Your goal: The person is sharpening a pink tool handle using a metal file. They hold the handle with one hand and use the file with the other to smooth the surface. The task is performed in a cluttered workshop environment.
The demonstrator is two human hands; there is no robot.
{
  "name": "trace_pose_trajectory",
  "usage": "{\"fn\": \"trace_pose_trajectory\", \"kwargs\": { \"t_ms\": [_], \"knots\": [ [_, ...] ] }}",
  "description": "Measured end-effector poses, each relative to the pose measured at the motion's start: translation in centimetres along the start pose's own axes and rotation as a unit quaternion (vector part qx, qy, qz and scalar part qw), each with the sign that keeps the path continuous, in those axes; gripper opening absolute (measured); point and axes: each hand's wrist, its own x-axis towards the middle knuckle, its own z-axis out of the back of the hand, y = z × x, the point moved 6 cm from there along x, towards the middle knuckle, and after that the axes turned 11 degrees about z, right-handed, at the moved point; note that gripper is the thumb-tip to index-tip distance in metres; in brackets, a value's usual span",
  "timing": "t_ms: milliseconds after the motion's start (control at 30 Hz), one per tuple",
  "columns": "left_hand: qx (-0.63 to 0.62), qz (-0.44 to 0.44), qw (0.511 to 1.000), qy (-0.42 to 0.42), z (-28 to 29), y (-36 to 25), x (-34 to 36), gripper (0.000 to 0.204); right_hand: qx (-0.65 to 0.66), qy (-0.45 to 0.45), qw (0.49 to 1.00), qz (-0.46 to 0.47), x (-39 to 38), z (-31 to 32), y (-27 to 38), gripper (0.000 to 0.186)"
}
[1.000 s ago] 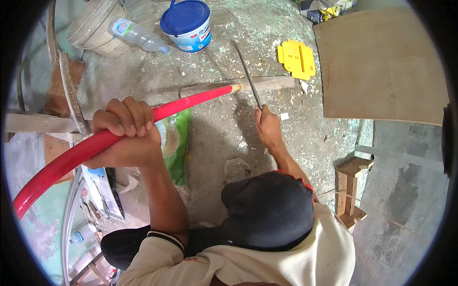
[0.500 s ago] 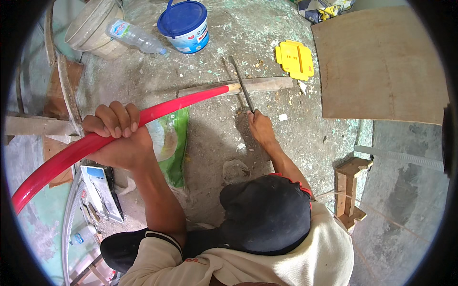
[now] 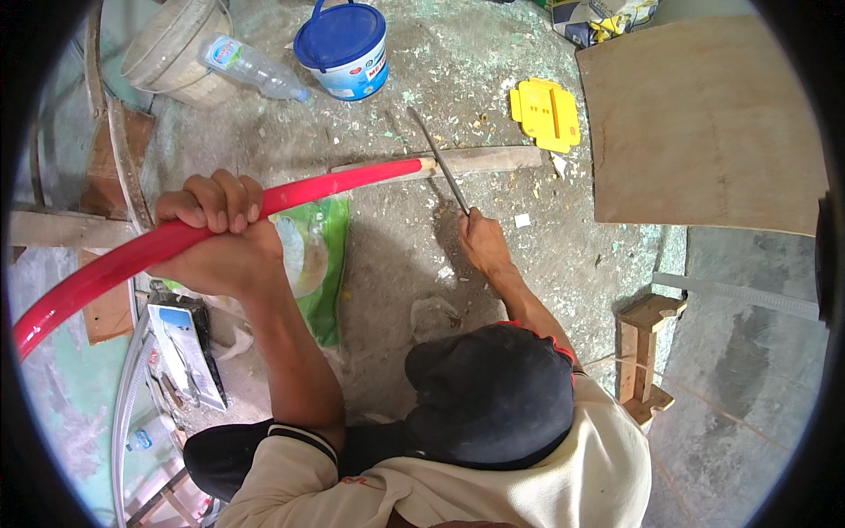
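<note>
One red pole (image 3: pixel 343 182) runs from the frame's left edge to its upper middle; it looks stiff, fairly light and slick with gloss — best gripped mid-length, clear of the bare tip; the left hand (image 3: pixel 224 211) has its fingers wrapped round it; the right hand (image 3: pixel 484 242) has its fingers closed on the lower end of one blade (image 3: pixel 450 183) — thin, likely stiff; upper left, one bucket (image 3: pixel 167 62), one bottle (image 3: pixel 273 81); upper right, one board (image 3: pixel 704 123).
</note>
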Motion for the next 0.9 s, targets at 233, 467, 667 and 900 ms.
{"fn": "trace_pose_trajectory", "kwargs": {
  "t_ms": [233,467,667,900],
  "knots": [
    [-0.019,-0.004,0.999,0.045,1.1,-0.7,0.3,0.068,0.074,-0.078,0.994,0.027,-0.4,3.3,5.4,0.036],
    [-0.016,-0.009,0.997,0.072,1.2,-0.8,0.1,0.068,0.032,-0.032,0.999,0.018,0.4,3.2,4.7,0.036],
    [-0.016,-0.006,0.998,0.065,0.3,-0.2,0.3,0.064,-0.017,0.003,1.0,-0.02,0.1,1.0,0.4,0.036],
    [-0.001,-0.01,1.0,0.018,1.2,-1.0,0.4,0.064,0.052,-0.114,0.99,0.061,-0.2,3.2,5.2,0.037]
  ]
}}
